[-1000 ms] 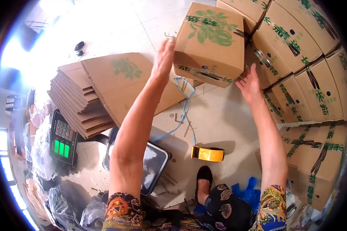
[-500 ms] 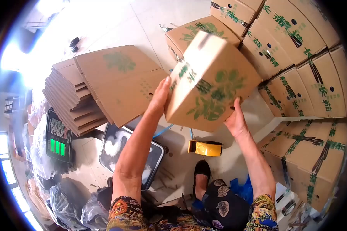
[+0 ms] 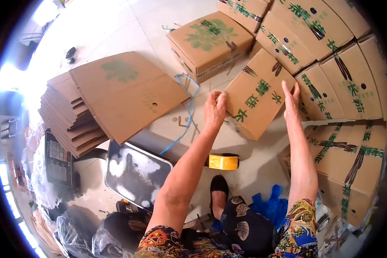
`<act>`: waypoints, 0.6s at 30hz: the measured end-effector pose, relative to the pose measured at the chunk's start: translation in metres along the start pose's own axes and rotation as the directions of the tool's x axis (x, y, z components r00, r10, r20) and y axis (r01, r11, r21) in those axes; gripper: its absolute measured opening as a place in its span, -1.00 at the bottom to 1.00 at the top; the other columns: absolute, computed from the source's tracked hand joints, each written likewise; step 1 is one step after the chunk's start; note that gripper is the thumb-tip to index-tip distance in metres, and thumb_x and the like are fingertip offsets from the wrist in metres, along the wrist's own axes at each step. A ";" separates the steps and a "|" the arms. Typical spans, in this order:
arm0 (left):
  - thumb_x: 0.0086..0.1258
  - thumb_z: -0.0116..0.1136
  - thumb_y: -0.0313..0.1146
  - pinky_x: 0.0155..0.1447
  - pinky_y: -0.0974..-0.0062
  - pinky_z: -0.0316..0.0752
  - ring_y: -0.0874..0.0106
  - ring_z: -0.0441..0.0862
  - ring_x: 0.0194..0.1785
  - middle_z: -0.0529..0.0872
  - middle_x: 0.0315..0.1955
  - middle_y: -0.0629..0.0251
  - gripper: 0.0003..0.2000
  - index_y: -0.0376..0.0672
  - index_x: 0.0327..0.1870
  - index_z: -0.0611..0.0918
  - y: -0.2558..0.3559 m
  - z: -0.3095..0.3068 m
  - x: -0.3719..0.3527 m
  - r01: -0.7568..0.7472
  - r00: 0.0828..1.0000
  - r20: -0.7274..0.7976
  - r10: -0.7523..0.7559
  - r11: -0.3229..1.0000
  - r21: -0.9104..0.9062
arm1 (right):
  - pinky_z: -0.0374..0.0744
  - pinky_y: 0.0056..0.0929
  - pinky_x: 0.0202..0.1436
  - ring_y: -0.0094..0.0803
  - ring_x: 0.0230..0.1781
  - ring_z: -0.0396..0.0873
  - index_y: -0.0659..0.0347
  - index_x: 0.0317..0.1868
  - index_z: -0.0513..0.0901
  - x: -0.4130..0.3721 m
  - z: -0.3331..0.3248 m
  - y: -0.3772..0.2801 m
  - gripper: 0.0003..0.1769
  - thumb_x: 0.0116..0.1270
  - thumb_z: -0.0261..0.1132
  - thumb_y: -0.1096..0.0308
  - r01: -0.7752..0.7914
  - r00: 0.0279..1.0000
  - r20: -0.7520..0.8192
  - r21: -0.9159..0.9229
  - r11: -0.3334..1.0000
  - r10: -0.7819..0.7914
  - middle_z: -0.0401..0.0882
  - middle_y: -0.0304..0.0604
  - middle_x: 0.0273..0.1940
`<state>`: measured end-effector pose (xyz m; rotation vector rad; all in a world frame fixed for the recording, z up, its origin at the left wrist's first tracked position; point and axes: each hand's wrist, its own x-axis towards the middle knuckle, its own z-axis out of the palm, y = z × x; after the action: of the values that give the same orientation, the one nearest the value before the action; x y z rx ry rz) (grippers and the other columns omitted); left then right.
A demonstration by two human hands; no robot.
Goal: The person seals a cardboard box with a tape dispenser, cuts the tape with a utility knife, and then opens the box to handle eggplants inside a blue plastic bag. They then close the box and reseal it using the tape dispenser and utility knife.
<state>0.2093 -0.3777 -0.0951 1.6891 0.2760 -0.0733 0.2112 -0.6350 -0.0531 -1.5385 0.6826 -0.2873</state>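
Observation:
A cardboard box (image 3: pixel 258 94) with green printed characters and dark strips of print sits tilted in view between my two hands. My left hand (image 3: pixel 215 107) has its fingers curled at the box's left edge. My right hand (image 3: pixel 291 101) lies along the right side, thumb and fingers stretched upward against it. Whether the box's underside rests on the floor is hidden. Just behind it stands another closed box (image 3: pixel 210 41) with a green plant print. A yellow tape dispenser (image 3: pixel 223 161) lies on the floor below the held box.
Stacked boxes (image 3: pixel 344 81) rise at the right, with a larger box (image 3: pixel 348 167) below them. Flattened cartons (image 3: pixel 129 90) are piled at left, beside a scale platform (image 3: pixel 135 172) and its display (image 3: pixel 59 159). A blue strap (image 3: pixel 180 137) trails over the floor.
The box has moved right and away from me, and turned so another printed face shows. Both hands went with it. The scale's green display now looks dark.

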 end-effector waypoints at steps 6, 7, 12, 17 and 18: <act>0.49 0.11 -0.10 0.06 0.35 0.53 0.26 0.68 -0.11 0.74 -0.21 0.05 -0.63 -0.26 0.02 0.63 0.010 0.003 -0.006 -0.051 0.997 -0.059 0.054 0.997 0.055 | 0.34 -0.20 0.41 -0.17 0.37 0.34 0.03 0.57 0.00 0.026 -0.014 0.001 0.14 0.14 0.51 -0.03 0.031 0.999 -0.009 -0.335 0.942 -0.036 0.29 0.04 0.42; 0.50 0.10 -0.07 0.09 0.35 0.51 0.28 0.67 -0.08 0.73 -0.19 0.03 -0.60 -0.29 0.04 0.62 0.007 0.006 -0.007 -0.057 0.994 -0.096 0.060 0.998 0.034 | 0.39 -0.17 0.36 -0.16 0.35 0.37 0.05 0.53 0.10 0.035 -0.018 0.007 0.08 0.12 0.49 -0.08 0.058 0.997 -0.019 -0.358 0.932 -0.069 0.33 0.04 0.38; 0.54 0.04 -0.01 0.14 0.40 0.47 0.30 0.63 -0.04 0.70 -0.14 0.05 -0.52 -0.33 0.12 0.57 -0.015 -0.014 0.014 -0.022 0.995 -0.091 0.026 0.999 0.045 | 0.51 -0.22 0.03 -0.24 -0.07 0.55 0.20 0.11 0.44 0.019 -0.059 0.022 -0.31 0.22 0.38 -0.18 0.159 0.985 0.028 -0.537 0.828 -0.171 0.58 -0.02 -0.06; 0.60 -0.30 0.19 0.19 0.46 0.45 0.41 0.56 0.09 0.65 0.06 0.23 -0.36 -0.26 0.18 0.59 -0.026 -0.056 0.024 0.288 0.952 0.211 -0.221 0.879 -0.381 | 0.53 -0.34 0.04 -0.32 -0.03 0.56 0.23 0.05 0.56 -0.057 -0.105 0.067 -0.39 0.38 0.21 -0.20 -0.352 0.922 0.092 -0.210 0.912 0.377 0.64 -0.19 -0.13; 0.58 -0.28 0.21 0.17 0.45 0.48 0.41 0.57 0.07 0.66 0.04 0.23 -0.35 -0.25 0.18 0.58 -0.029 -0.059 0.019 0.334 0.932 0.261 -0.250 0.872 -0.359 | 0.53 -0.36 0.07 -0.33 0.01 0.56 0.22 0.10 0.57 -0.059 -0.120 0.096 -0.39 0.40 0.19 -0.18 -0.486 0.860 0.160 -0.031 0.873 0.484 0.65 -0.20 -0.09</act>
<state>0.2148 -0.3140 -0.1186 1.2101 0.3640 -0.3944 0.0733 -0.6941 -0.1208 -1.3089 0.9092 0.2161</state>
